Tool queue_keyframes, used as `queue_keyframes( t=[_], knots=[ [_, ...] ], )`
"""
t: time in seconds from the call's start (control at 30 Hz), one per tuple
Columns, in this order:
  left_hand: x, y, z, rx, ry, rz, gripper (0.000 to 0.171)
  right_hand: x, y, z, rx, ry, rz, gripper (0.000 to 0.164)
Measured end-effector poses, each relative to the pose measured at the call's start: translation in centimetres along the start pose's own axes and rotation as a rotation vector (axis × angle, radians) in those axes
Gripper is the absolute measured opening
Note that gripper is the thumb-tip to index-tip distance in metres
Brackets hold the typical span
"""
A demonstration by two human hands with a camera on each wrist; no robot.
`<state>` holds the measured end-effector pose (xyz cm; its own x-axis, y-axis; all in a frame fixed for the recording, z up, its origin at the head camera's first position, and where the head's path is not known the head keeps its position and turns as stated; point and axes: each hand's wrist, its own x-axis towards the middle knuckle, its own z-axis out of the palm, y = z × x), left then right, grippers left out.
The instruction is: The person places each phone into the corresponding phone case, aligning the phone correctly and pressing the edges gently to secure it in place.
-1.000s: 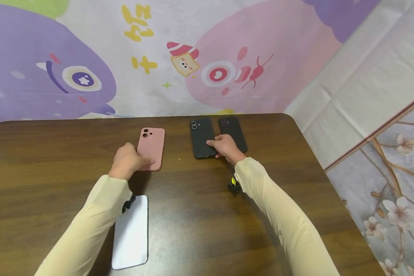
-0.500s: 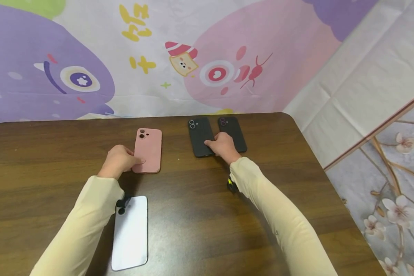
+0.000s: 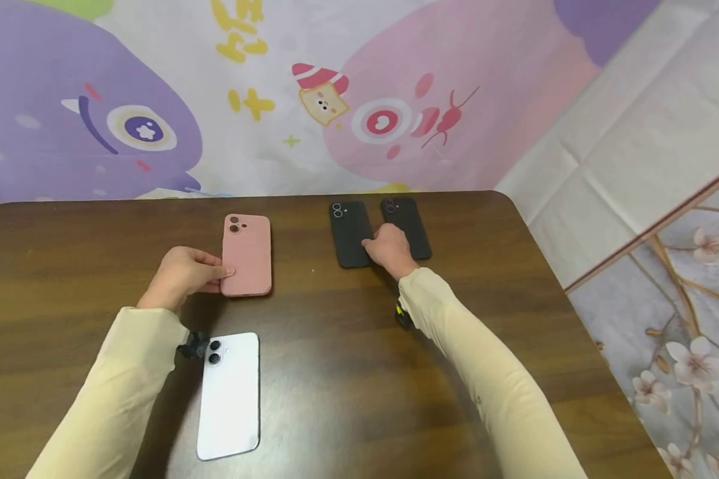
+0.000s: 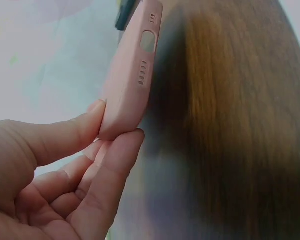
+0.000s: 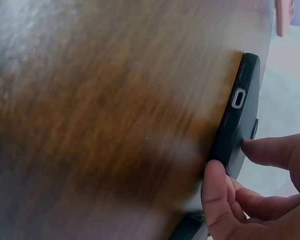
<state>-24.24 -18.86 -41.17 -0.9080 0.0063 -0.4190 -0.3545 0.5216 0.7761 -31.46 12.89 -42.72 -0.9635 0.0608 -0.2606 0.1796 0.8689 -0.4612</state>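
Observation:
My left hand (image 3: 182,274) pinches the lower left corner of a pink phone case (image 3: 247,256), thumb on its back. In the left wrist view the case's bottom edge (image 4: 140,55) shows slots and a port cutout, tilted away from the wood; whether a phone is inside I cannot tell. My right hand (image 3: 391,248) pinches the lower right corner of a black-cased phone (image 3: 350,233), with a pale-ringed port (image 5: 238,98) in the right wrist view. Just right of it lies a second black-cased phone (image 3: 412,226), partly covered by that hand.
A white phone (image 3: 230,399) lies back up on the brown wooden table (image 3: 335,372), close to my left sleeve. A cartoon-printed cloth (image 3: 245,146) hangs along the table's far edge. A pale panel with flowers (image 3: 683,319) borders the right side.
The left hand and the pink phone case have shifted left, away from the black-cased phones. The right hand stays at the black-cased phone's corner. More of the white phone's camera shows.

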Motion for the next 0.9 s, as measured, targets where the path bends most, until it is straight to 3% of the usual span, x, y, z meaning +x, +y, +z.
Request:
queue_keyframes(
  t=[0.1,0.27,0.6,0.9],
  knots=[
    [-0.5,-0.2,-0.7,-0.024,-0.009,0.027,0.043,-0.2,0.1,-0.2,0.003,0.001,0.004,0.030],
    [-1.5,-0.9,-2.1,-0.053,-0.025,0.043,0.045,-1.0,0.3,-0.3,0.023,-0.004,-0.013,0.046],
    [-3.7,-3.1,-5.0,0.002,-0.042,0.049,0.056,-5.2,-1.1,1.0,0.054,0.033,-0.172,0.039],
    [-5.1,-4.9,-6.0,-0.001,-0.040,0.022,0.061,-10.7,-4.0,4.3,0.098,-0.193,-0.276,0.044]
  ],
)
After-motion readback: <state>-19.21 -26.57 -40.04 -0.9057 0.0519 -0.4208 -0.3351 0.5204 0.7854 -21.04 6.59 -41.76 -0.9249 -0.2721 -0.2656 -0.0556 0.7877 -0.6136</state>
